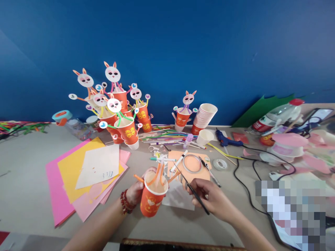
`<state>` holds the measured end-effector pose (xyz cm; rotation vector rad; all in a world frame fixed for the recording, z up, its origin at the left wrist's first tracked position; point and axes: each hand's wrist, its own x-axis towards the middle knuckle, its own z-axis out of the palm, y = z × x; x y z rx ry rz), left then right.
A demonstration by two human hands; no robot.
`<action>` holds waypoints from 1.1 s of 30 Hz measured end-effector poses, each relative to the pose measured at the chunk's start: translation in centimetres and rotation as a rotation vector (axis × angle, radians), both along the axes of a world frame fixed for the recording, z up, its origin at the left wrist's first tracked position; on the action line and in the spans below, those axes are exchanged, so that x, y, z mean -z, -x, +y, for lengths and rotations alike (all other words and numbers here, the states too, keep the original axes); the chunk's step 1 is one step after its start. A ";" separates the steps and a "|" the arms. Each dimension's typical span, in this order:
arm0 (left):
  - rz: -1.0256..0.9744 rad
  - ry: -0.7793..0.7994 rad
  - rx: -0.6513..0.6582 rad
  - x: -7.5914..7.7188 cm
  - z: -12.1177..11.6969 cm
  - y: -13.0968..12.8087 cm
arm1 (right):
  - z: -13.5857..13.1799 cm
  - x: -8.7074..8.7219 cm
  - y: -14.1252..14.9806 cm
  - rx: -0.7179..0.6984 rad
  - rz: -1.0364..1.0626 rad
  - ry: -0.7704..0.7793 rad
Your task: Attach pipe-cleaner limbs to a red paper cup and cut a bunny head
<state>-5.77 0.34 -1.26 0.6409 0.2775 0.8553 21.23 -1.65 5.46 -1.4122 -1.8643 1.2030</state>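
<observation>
My left hand (137, 190) is wrapped round an orange paper cup (153, 198) held above the table, tilted a little. Orange straws (157, 174) stick out of the cup's mouth and sides. A red bead bracelet sits on that wrist. My right hand (209, 195) is closed in a pinch on a thin black stick-like tool (192, 190), its tip pointing toward the cup's rim. Under the hands lie a white sheet and an orange sheet (193, 164) with a clear tape ring on it.
Finished bunny-faced cups (117, 108) stand at the back, beside a stack of paper cups (204, 116). Coloured paper sheets (86, 174) lie on the left. Straws, markers, a blue glue gun (226, 139) with black cable, a tape roll and clutter fill the right.
</observation>
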 end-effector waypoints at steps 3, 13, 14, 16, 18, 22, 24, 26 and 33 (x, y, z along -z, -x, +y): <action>0.001 0.020 -0.054 0.0 0.0 0.0 | 0.1 0.1 0.0 -0.031 0.025 0.112; -0.030 -0.005 0.023 0.3 -0.1 0.1 | 0.3 0.7 -0.7 -0.031 -0.007 0.125; -0.029 -0.004 0.025 0.2 -0.1 0.1 | 0.3 0.8 -0.7 -0.033 -0.012 0.122; -0.026 -0.002 0.016 0.1 0.0 0.0 | 0.4 0.9 -0.8 -0.035 -0.028 0.113; -0.022 0.003 0.006 0.0 0.0 -0.1 | 0.4 1.1 -0.9 -0.036 -0.055 0.103; -0.019 0.020 0.019 0.1 0.1 -0.1 | 0.5 1.0 -1.1 -0.039 -0.090 0.106; -0.016 0.018 0.026 0.2 0.1 0.0 | 0.5 0.8 -1.1 -0.039 -0.093 0.111; -0.018 0.017 0.030 0.3 0.1 0.0 | 0.5 0.7 -1.0 -0.033 -0.099 0.108; -0.012 0.036 0.000 0.3 0.0 0.0 | 1.0 0.7 -0.9 -0.017 -0.120 0.077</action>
